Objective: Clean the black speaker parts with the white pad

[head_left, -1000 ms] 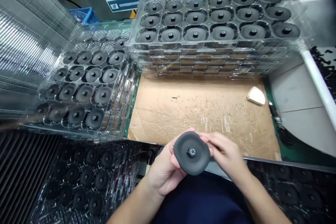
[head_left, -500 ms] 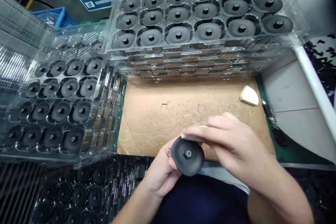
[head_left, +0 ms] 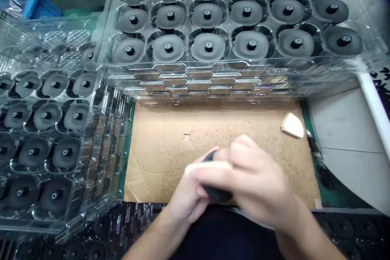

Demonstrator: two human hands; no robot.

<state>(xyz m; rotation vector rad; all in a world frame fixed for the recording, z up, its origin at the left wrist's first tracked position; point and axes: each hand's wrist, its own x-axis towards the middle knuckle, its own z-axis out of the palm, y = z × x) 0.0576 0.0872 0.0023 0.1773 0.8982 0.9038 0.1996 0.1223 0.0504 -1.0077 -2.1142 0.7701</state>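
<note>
My left hand (head_left: 186, 197) grips a black round part (head_left: 217, 195) from its left side, low over the cardboard. The part is a shallow disc, largely covered now by my right hand (head_left: 243, 170). My right hand lies across the top of the disc with its fingers curled in, smeared by motion. Whatever those fingers hold, if anything, is hidden. Similar black discs, each with a short stub in the middle, sit in the pockets of a clear plastic tray (head_left: 188, 63) behind my hands.
Under my hands lies a cardboard sheet (head_left: 164, 142), with a cream wedge-shaped piece (head_left: 292, 125) at its right. Another clear tray stack (head_left: 82, 158) with discs stands left. A blue bin (head_left: 33, 2) is at the back left, and a white-edged surface (head_left: 353, 130) at the right.
My right hand has moved left and down across the disc's face, its fingers now curled. The disc has tilted and is mostly covered. The camera view has also shifted.
</note>
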